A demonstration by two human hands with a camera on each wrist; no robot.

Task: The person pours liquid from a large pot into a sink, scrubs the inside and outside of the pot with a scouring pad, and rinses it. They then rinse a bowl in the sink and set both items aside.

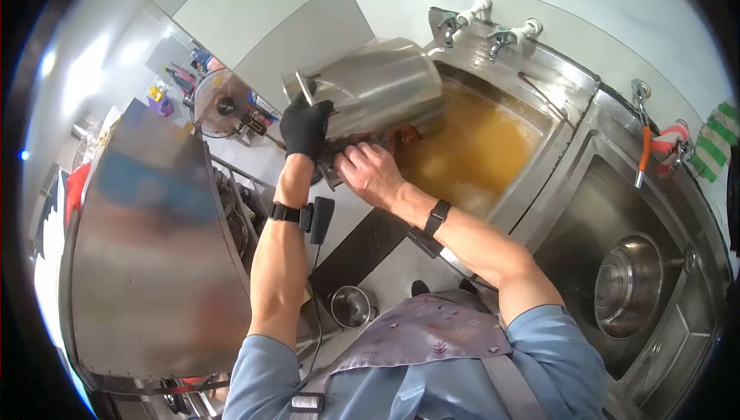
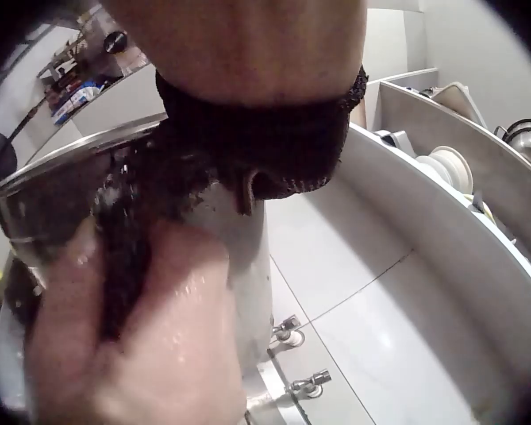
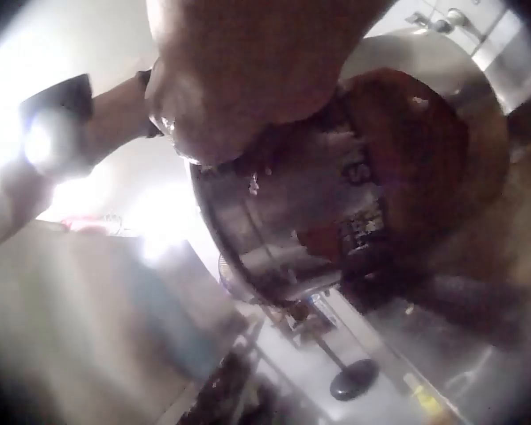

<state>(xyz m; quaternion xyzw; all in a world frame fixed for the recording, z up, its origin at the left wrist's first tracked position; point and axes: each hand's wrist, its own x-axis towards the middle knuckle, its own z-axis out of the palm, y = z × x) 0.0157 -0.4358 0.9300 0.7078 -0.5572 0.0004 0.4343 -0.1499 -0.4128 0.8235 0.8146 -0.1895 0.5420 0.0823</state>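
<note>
A large steel stockpot lies tipped on its side over the left sink basin, its near end toward the person. The left hand, in a black glove, grips it by the handle at that end. Bare and curled, the right hand holds the pot's lower near edge, close beside the glove. Wet fingers of the right hand show in the left wrist view, against the dark pot wall. Dark marks like lettering and a reddish-brown patch show on the pot in the right wrist view.
Cloudy yellow-brown water stands in the left sink. Two taps are at its back. The right basin holds a steel bowl. A fan stands at the left, behind a steel cabinet. A small pot sits low, near the person.
</note>
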